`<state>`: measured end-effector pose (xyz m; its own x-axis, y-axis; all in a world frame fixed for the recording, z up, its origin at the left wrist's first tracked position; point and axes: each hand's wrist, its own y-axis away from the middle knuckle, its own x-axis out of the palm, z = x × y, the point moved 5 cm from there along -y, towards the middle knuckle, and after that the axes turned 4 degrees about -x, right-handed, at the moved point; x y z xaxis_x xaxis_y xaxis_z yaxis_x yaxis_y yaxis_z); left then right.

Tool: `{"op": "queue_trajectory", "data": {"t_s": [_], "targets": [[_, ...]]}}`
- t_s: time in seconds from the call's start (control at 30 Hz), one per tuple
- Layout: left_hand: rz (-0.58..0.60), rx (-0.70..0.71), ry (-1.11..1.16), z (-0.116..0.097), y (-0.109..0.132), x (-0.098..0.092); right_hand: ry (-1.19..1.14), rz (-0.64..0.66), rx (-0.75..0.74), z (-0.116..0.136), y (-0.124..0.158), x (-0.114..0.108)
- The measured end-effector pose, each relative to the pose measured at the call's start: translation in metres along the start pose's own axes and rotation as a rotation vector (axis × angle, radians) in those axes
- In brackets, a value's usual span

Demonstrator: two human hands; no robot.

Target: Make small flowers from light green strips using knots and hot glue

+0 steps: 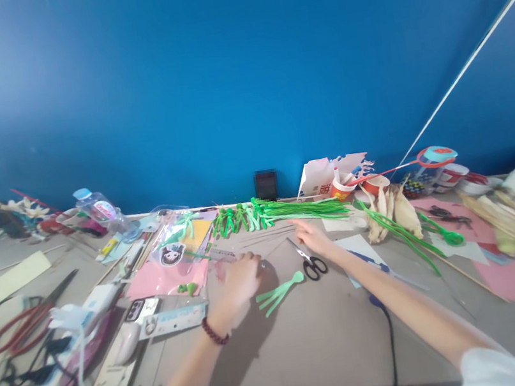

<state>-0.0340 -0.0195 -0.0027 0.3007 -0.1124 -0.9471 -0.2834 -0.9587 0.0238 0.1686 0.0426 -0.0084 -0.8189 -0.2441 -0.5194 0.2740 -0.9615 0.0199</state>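
Note:
My left hand, with a dark red bead bracelet on its wrist, hovers over the grey table; its fingers are bent down and smeared by motion, so what they hold cannot be made out. Farther right, my right hand reaches across with its index finger stretched toward several thin wires on the table. Nothing shows in its fingers. Between the hands lies a light green pipe-cleaner piece with a round head and several loose strands. Black-handled scissors lie beside my right forearm.
Green pipe cleaners and finished green pieces line the back by the blue wall. Left are a pink sheet, a phone, large red-handled scissors and a water bottle. Dried husks lie right. A cable crosses the front.

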Motion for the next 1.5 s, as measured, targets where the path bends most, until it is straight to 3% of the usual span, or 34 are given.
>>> {"op": "queue_trajectory", "data": {"t_s": [0.07,0.13,0.23,0.37,0.53,0.63,0.7,0.8,1.0,1.1,1.23,1.33,1.4,1.5], "targets": [[-0.031,-0.085,-0.171,0.028,-0.001,-0.009,0.568,-0.045,-0.185,0.018,-0.030,-0.013],[-0.054,-0.115,-0.260,0.055,-0.002,-0.013,1.007,0.038,-0.288,0.029,-0.060,-0.017],[-0.057,-0.126,-0.306,0.090,0.000,-0.011,1.346,0.136,-0.349,0.037,-0.097,-0.020],[-0.058,-0.020,-0.317,0.111,0.001,-0.008,1.473,0.153,-0.332,0.045,-0.121,-0.031],[-0.020,0.101,-0.305,0.118,-0.005,-0.014,1.517,-0.059,-0.302,0.054,-0.122,-0.060],[0.006,0.148,-0.286,0.121,-0.011,-0.018,1.529,0.116,-0.419,0.048,-0.119,-0.052],[0.016,0.173,-0.257,0.121,-0.014,-0.021,1.514,0.213,-0.404,0.042,-0.120,-0.047],[0.045,0.156,-0.207,0.118,-0.016,-0.026,1.435,0.128,-0.306,0.043,-0.124,-0.052],[0.050,0.183,-0.124,0.107,-0.018,-0.027,1.140,-0.166,-0.319,0.078,-0.105,-0.063],[-0.043,0.195,-0.092,0.100,-0.021,-0.034,0.830,-0.257,-0.225,0.086,-0.084,-0.058],[-0.286,0.237,-0.013,0.072,-0.021,-0.057,0.184,-0.133,-0.212,0.080,-0.052,-0.033],[-0.448,0.289,0.046,0.037,-0.017,-0.073,-0.318,0.029,-0.063,0.066,-0.029,-0.013],[-0.451,0.395,0.042,0.007,-0.013,-0.074,-0.522,0.139,0.026,0.060,-0.013,-0.002],[-0.338,0.540,0.022,-0.034,-0.008,-0.065,-0.583,0.260,0.082,0.055,0.010,0.008]]}}
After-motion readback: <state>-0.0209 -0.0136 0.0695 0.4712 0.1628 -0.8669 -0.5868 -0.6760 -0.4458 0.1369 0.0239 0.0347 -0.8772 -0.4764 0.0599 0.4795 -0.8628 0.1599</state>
